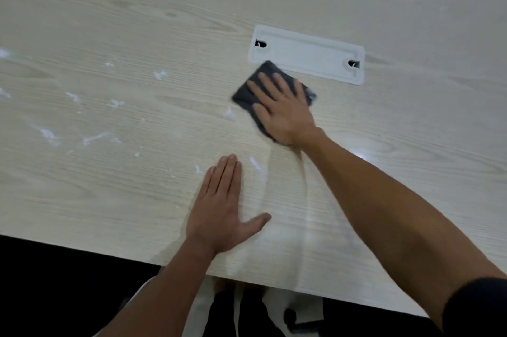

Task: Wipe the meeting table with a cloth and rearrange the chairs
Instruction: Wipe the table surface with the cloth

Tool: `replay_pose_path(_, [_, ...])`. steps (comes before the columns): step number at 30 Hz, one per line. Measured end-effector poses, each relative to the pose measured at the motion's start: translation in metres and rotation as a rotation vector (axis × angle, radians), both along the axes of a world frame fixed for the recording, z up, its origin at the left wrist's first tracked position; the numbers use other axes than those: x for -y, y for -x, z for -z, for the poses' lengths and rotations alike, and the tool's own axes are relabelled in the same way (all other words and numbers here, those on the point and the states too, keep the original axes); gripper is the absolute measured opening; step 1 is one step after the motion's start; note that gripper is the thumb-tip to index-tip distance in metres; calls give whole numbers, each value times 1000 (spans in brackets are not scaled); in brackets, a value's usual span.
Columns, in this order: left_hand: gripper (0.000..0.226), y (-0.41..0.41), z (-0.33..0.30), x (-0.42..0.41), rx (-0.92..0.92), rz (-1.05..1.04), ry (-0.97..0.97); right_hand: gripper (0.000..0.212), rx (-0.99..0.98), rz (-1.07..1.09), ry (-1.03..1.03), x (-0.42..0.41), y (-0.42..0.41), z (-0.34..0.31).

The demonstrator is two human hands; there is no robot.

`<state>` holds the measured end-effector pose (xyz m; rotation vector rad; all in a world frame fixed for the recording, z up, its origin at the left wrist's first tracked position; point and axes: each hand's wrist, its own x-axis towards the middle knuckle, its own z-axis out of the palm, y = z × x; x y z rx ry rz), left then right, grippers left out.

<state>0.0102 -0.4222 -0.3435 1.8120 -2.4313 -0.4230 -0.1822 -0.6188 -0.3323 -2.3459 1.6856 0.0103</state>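
Note:
A pale wood-grain meeting table [115,34] fills the view. My right hand [282,109] presses flat, fingers spread, on a folded dark grey cloth [270,69] near the table's middle. My left hand [222,207] rests flat on the table close to its near edge, fingers straight and thumb out. White smears and specks [49,136] dot the surface to the left of both hands. A damp wiped streak [285,199] runs from the cloth back toward the near edge.
A white rectangular cable cover [307,54] is set into the tabletop just beyond the cloth. Below the near table edge [82,250] the floor is dark, and part of my clothing [208,306] shows there. No chairs are in view.

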Motion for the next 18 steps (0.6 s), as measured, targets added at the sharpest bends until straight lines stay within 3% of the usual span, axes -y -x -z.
replay_pose_path(2, [120,-1,1,-1,-12,1,30,61,-19,203,11,-15,50,0])
replay_pose_path(6, [120,0,1,-1,5,5,37,68,-12,928,-35,-55,114,-6])
replay_pose_path(8, [121,0,1,-1,13,3,28,69,32,1207,-67,-60,89,-5])
replay_pose_path(10, [121,0,-1,-2,30,5,7,70,56,1265,-76,-55,36,-6])
replay_pose_path(12, [122,2,-2,-2,53,3,-5,71,71,1070,-30,-50,-24,1])
replay_pose_path(14, [122,3,-3,0,75,8,-8,68,71,729,18,-47,-72,6])
replay_pose_path(18, [121,2,-5,-1,87,16,1,58,38,-51,-26,-40,-55,5])
